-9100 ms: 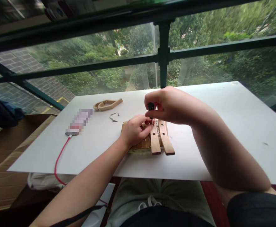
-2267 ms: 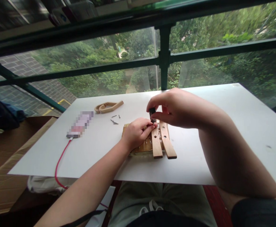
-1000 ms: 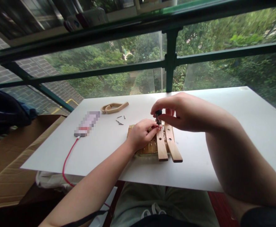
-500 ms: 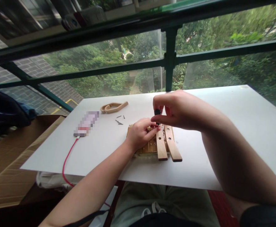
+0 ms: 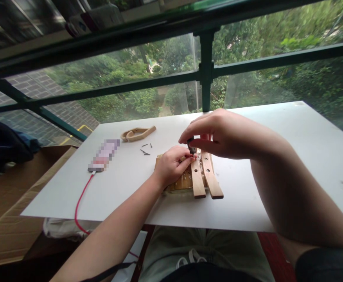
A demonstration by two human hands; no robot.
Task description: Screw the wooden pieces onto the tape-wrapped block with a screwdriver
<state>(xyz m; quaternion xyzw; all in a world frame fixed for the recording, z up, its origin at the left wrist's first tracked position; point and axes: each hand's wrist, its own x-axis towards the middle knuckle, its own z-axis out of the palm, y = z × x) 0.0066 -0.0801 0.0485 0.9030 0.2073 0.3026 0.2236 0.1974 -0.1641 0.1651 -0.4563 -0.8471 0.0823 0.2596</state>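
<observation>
Fingers and thumb of my right hand (image 5: 218, 131) close round the short black handle of a screwdriver (image 5: 191, 145), which points down at a pale wooden strip (image 5: 199, 184). Beside its tip, my left hand (image 5: 169, 166) rests with thumb and forefinger pinched together over the strip's far end; what lies between them is too small to make out. An open hole shows in this strip. To its right lies a second wooden strip (image 5: 213, 184) with two screws seated in holes. Both strips lie on a tape-wrapped block (image 5: 183, 184), partly covered by my left hand.
Several loose screws (image 5: 144, 152) lie left of the block on the white table (image 5: 124, 188). Behind them is a bent wooden piece (image 5: 139, 134). A blurred-out phone (image 5: 103, 154) with a red cable (image 5: 79, 203) is at left. A cardboard box (image 5: 42, 180) stands beside the table.
My right hand's fingers have shifted round the screwdriver handle and now reach further left over it. My left hand keeps its place by the strip. The whole view has shifted slightly.
</observation>
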